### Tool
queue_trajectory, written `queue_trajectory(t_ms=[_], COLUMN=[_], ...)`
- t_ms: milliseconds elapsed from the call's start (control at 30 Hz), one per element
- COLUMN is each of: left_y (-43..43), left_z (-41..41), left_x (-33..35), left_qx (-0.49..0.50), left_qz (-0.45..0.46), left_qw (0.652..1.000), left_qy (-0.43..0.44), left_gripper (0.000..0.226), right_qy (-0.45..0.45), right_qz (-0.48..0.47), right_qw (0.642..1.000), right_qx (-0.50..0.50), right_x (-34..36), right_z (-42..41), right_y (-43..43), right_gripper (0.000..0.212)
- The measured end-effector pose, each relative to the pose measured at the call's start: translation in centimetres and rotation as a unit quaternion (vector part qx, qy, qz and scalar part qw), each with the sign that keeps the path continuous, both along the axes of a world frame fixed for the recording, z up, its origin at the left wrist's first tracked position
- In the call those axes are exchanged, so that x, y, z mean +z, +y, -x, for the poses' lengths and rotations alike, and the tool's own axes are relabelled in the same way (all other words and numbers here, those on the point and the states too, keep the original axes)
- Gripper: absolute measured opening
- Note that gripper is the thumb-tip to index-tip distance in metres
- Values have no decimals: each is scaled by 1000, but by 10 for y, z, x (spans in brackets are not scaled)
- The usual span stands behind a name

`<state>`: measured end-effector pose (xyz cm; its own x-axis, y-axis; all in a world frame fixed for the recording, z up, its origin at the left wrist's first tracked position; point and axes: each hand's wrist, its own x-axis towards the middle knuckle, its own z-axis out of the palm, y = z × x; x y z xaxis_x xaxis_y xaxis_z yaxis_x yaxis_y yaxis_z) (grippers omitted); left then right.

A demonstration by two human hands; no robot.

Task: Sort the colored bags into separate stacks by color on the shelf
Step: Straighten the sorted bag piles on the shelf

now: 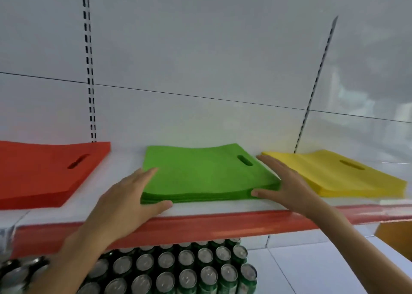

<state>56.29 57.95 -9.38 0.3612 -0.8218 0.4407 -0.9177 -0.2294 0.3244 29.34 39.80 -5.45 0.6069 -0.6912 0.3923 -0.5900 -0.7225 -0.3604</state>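
- Your left hand (127,195) and right hand (285,182), fingers straight, press the two sides of the green stack (205,178) in the middle of the shelf (200,224).
- The red stack (44,173) is cut off at the left edge; the yellow stack (347,175) blurs at the right.
- Your left arm hides some of the cans (178,269) below.

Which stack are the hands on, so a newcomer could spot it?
On the white shelf with the red front strip, three flat bag stacks lie in a row. It is the middle one, the green stack, between the left hand and right hand. Only it is green: the red stack lies left, the yellow stack right.
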Motion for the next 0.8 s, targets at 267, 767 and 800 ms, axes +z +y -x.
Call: queue_trajectory(t_ms=[267,767,800], left_y=[-15,-10,-11], left_z=[28,20,19], left_x=[3,9,9], left_qx=[70,36,37], left_qz=[41,15,21], left_qw=[992,988,989], left_qy=[101,147,143], left_gripper=[55,46,48], right_qy=[34,-2,-9], right_qz=[-50,-99,-98], right_qw=[996,994,994], right_qx=[61,48,47], right_x=[-17,-20,-19], right_z=[35,33,31], right_y=[-46,-56,-58], right_gripper=[97,69,68])
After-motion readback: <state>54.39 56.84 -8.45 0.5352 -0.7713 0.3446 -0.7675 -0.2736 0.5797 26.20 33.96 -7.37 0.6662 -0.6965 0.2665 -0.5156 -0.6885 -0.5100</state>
